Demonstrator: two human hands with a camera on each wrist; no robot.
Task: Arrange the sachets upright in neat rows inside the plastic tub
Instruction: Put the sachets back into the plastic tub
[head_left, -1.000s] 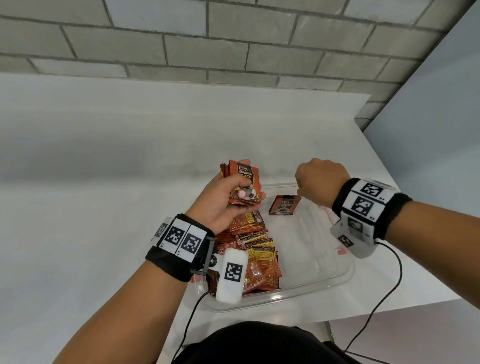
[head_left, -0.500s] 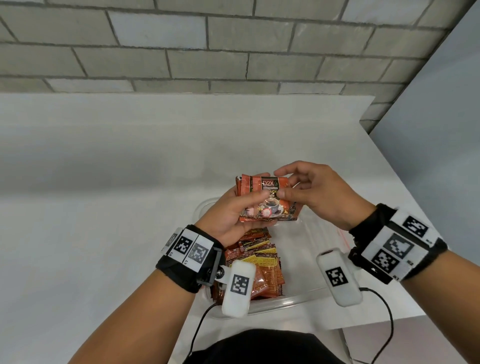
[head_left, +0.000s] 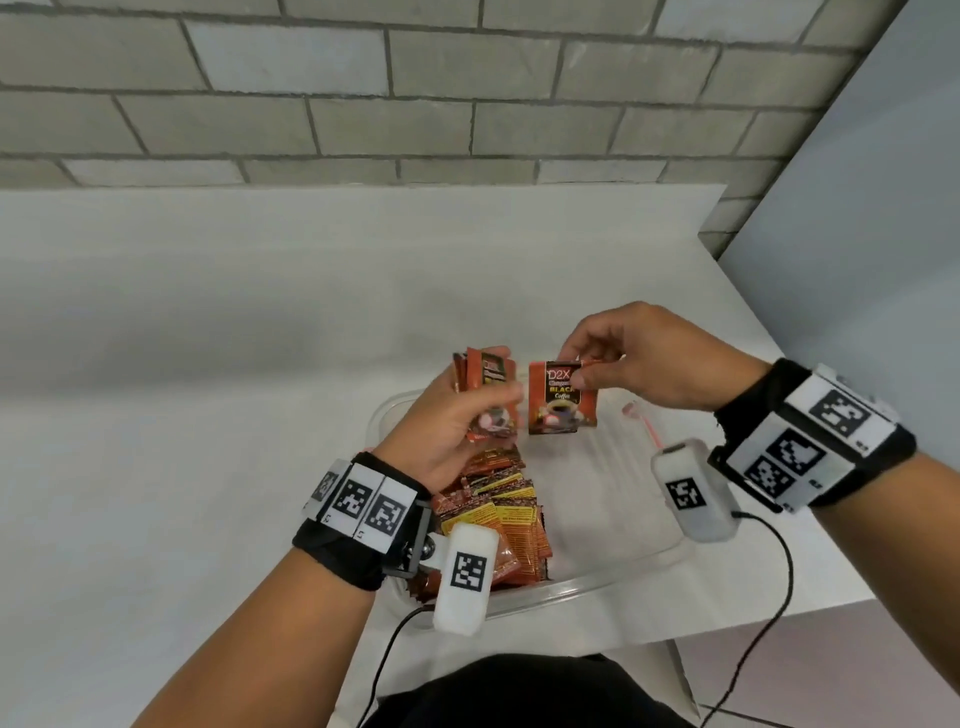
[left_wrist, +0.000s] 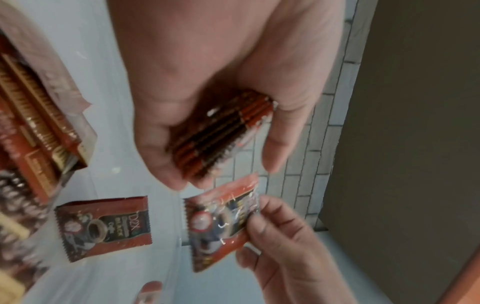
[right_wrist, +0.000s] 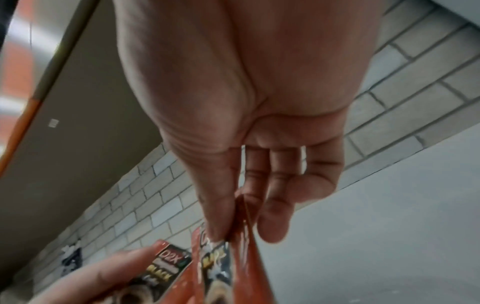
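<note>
A clear plastic tub (head_left: 597, 577) sits on the white table near its front edge. Orange and brown coffee sachets (head_left: 498, 514) lie piled flat in its left half. My left hand (head_left: 462, 415) grips a stack of several sachets (head_left: 491, 395) above the tub; the left wrist view shows their edges (left_wrist: 221, 133) fanned between thumb and fingers. My right hand (head_left: 613, 364) pinches a single sachet (head_left: 561, 397) by its top corner, hanging upright just right of the stack, also seen as the single sachet (left_wrist: 221, 222). Another loose sachet (left_wrist: 103, 226) lies flat on the tub floor.
The white table (head_left: 260, 364) stretches far and left, backed by a grey brick wall (head_left: 415, 104). Its right edge runs close to the tub, with a grey panel (head_left: 857, 260) beyond. A pink strip (head_left: 644, 423) lies by the tub's far right corner. Cables hang from both wrist cameras.
One second ago my right hand was over the tub's far side, by a sachet lying there. It then came to the left hand's stack and now has pulled one sachet off to the right.
</note>
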